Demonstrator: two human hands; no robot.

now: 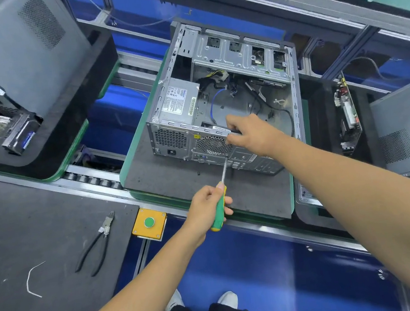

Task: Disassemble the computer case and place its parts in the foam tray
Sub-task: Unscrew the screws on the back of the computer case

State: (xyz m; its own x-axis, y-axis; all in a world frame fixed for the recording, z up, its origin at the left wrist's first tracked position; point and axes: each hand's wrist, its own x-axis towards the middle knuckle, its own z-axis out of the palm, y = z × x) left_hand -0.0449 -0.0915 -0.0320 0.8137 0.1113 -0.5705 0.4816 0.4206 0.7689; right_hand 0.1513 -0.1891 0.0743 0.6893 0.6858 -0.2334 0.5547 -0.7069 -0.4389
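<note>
Computer case: my open computer case (219, 93) lies on its side on a grey foam tray (175, 177) on the conveyor line, rear panel toward me, side cover off.
Inside the case: a silver power supply (178, 98) sits at the near left corner; loose black and blue cables lie across the floor of the chassis.
Left hand: my left hand (207, 208) grips the green-and-yellow handle of a screwdriver (220, 197), fingers curled tight round it; the shaft runs up to the rear panel just below the fan grille (211, 145).
Right hand: my right hand (250, 131) rests on the top rear edge of the case beside the fan grille, fingers curled over the rim and pinching it.
Counter: black-handled cutters (97, 244) and a white cable tie (32, 279) lie on the dark counter (13, 232) at my left.
Conveyor edge: a yellow box with a green button (149, 222) sits between the counter and the tray.
Right of the case: a circuit board (347, 115) stands on edge in a neighbouring black tray.
</note>
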